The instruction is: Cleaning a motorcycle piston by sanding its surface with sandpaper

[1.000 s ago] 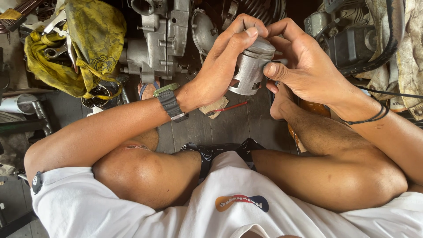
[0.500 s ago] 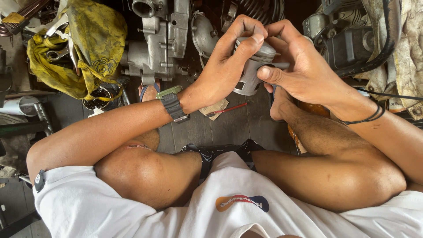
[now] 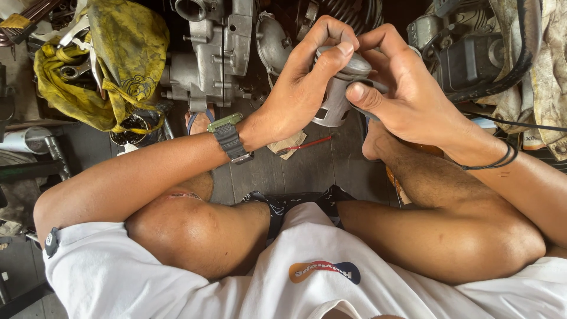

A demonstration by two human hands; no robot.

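A grey metal piston (image 3: 334, 100), cylinder-shaped with a cut-out in its skirt, is held up in front of me over the floor. My left hand (image 3: 298, 88) wraps around its left side, with the fingers curled over its crown. My right hand (image 3: 401, 88) closes in from the right, its thumb and fingers pressing on the upper rim. A dark wristwatch (image 3: 229, 139) sits on my left wrist and a thin black band (image 3: 499, 159) on the right. Part of the piston is hidden behind my fingers.
A bare engine casing (image 3: 215, 53) stands on the floor beyond the hands, with a second engine block (image 3: 466, 53) at the right. A yellow cloth bag with wrenches (image 3: 100, 65) lies at the left. A red pen on a paper scrap (image 3: 298, 146) rests on dark floor planks.
The piston has tilted and shifted slightly upward between my hands. My right fingers have moved further over its upper rim.
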